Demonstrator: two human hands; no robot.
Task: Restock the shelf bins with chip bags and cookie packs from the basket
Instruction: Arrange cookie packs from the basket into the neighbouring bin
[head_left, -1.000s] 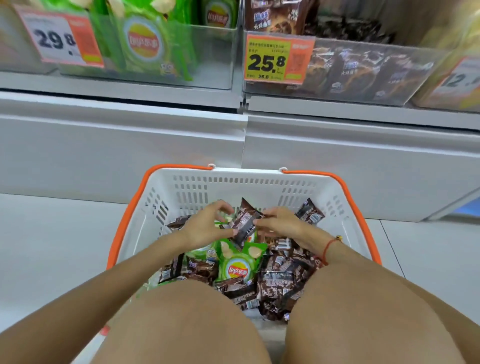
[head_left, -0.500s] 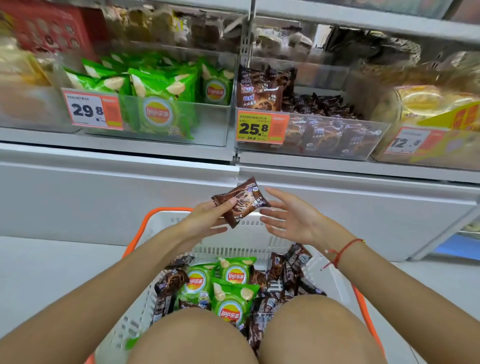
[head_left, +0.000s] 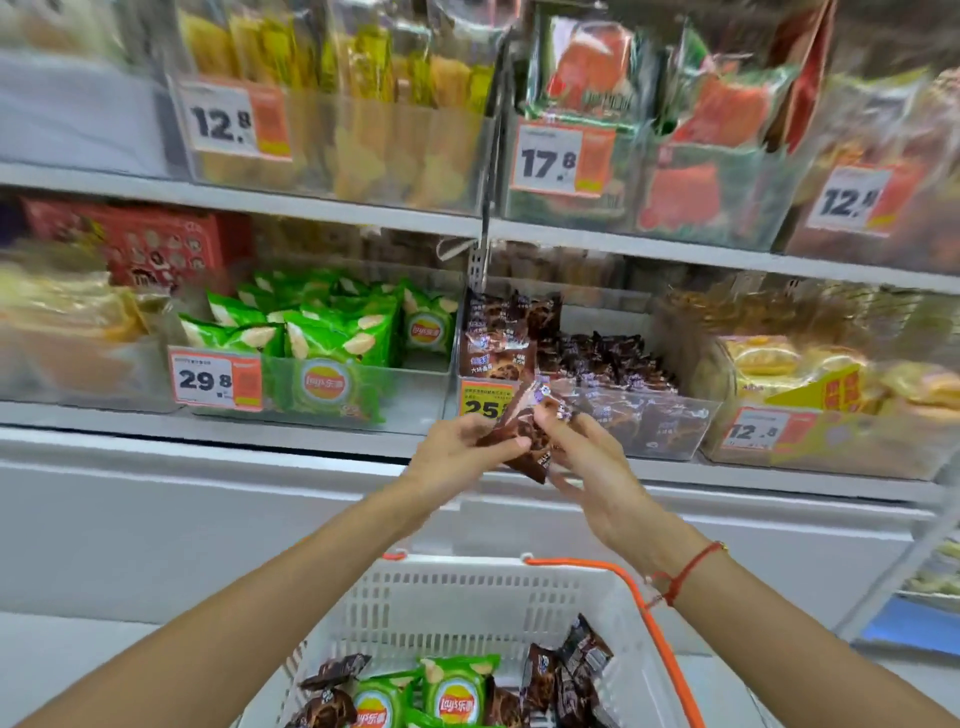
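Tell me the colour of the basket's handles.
Orange, on a white basket; the handle shows best in the head view, lower right.

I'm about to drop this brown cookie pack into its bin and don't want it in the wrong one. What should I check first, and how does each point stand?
1. Cookie pack held: ok, left hand and right hand both grip it.
2. Right bin: ok, the cookie bin holding matching brown packs is straight ahead.
3. Room in that bin: ok, space shows above the packs.
4. Chip bin avoided: ok, it sits further left.
5. Pack undamaged: cannot tell, blurred.
6. Basket stocked: ok.
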